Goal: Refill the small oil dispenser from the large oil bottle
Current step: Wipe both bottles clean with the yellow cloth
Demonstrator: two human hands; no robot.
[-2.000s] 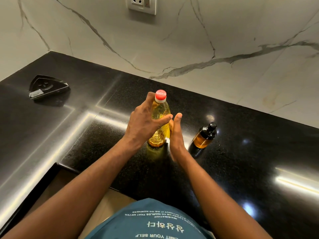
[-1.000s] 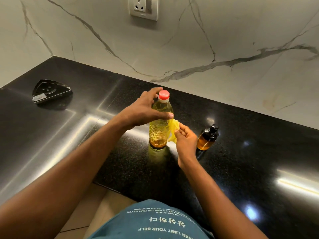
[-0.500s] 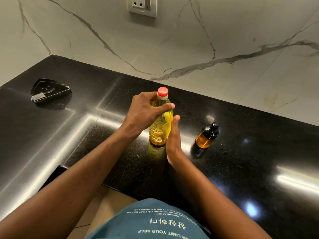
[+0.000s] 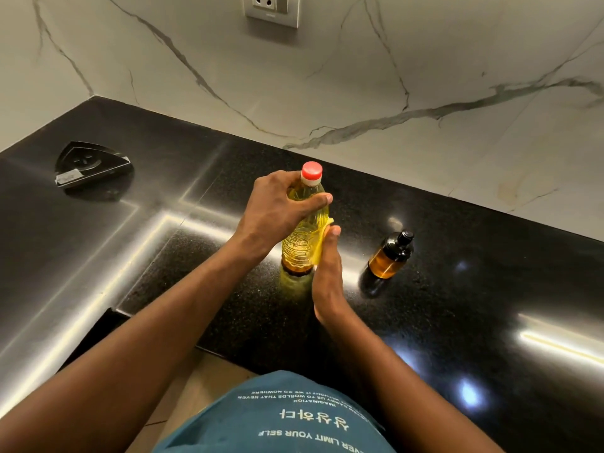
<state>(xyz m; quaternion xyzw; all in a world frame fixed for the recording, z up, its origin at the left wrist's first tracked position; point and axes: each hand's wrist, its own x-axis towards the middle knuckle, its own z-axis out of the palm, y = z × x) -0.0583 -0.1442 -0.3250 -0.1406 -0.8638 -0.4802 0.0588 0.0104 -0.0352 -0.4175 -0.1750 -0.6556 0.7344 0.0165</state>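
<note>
The large oil bottle [image 4: 302, 245], clear plastic with yellow oil and a red cap [image 4: 311, 170], stands upright on the black counter [image 4: 474, 289]. My left hand [image 4: 273, 212] grips its upper part just below the cap. My right hand [image 4: 327, 279] lies edge-on with straight fingers against the bottle's right side, pressing a yellow piece [image 4: 322, 238] to it; I cannot tell whether that is a label or a cloth. The small amber oil dispenser [image 4: 389, 258] with a black pump top stands apart to the right, capped and untouched.
A black triangular object [image 4: 91, 165] sits at the far left of the counter. A wall socket [image 4: 271, 8] is on the marble backsplash above. The counter's front edge [image 4: 228, 349] runs just before my body, with floor below.
My right hand went from pinching the yellow piece beside the bottle to lying flat against the bottle's side. My left hand has kept its grip near the cap; the bottle stays upright.
</note>
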